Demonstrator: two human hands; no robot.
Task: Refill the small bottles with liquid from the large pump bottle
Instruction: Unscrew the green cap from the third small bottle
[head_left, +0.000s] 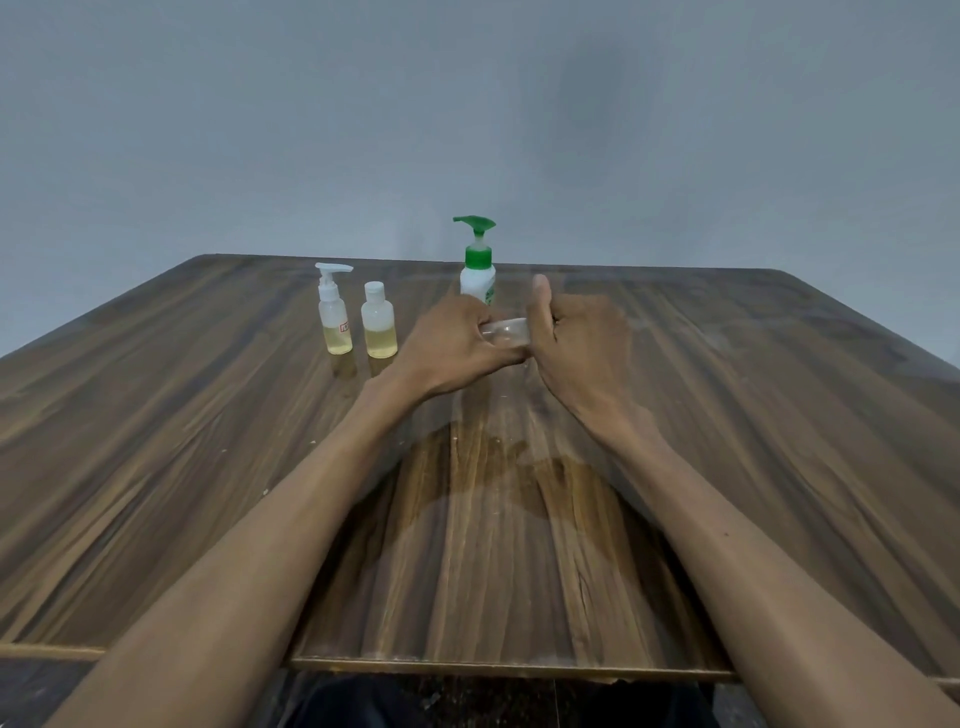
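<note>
Both hands, left (457, 343) and right (576, 338), grip a clear bottle (506, 332), seemingly uncapping it; next, pump (478, 270) liquid in.

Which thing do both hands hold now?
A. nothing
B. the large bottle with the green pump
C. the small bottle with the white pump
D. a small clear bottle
D: the left hand and the right hand grip a small clear bottle lying sideways between them, while the other bottles stand untouched on the table.
</note>
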